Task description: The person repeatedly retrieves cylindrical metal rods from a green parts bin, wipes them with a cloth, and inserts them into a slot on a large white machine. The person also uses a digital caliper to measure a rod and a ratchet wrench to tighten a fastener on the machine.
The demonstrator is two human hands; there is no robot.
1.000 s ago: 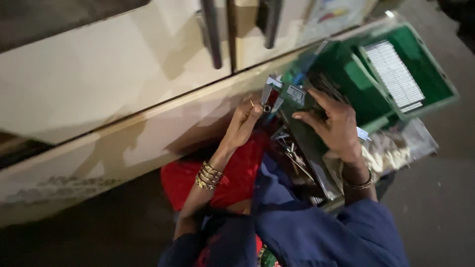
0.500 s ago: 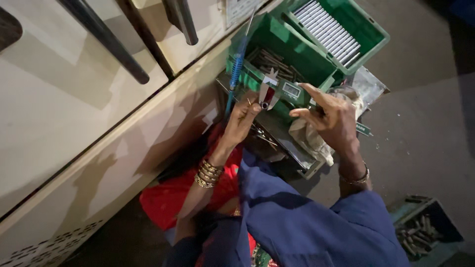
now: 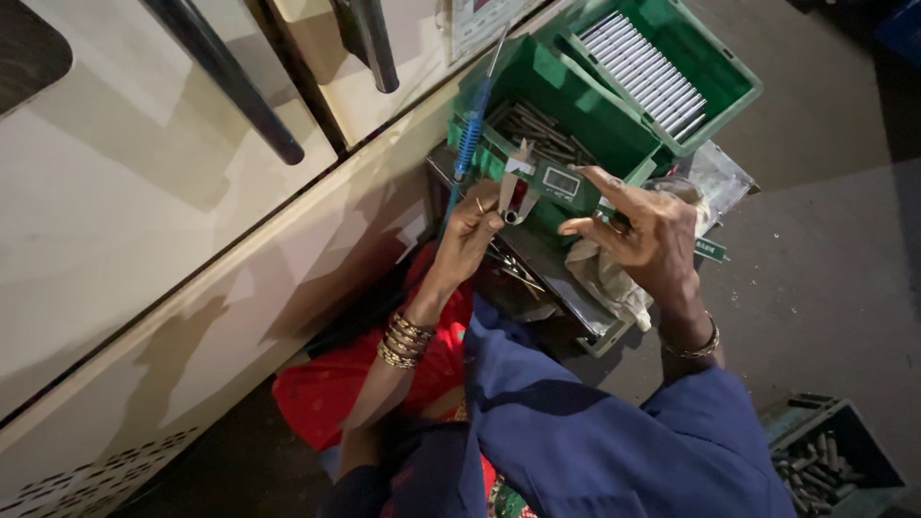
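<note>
My right hand grips a digital caliper with a small grey display, held out in front of me. My left hand pinches a small metal tube piece between the caliper's jaws. Gold bangles ring my left wrist, and a thin bracelet sits on the right wrist. Both hands hover over a green bin holding several dark metal rods.
A second green bin holds a row of silvery tubes. A blue-handled tool leans on the bin. A pale cabinet with dark handles fills the left. A blue crate of metal pieces sits at lower right. A crumpled rag lies below my right hand.
The view has swung and tilted, so the bins sit higher and more central. Both hands keep hold of the caliper and the small piece, staying close together.
</note>
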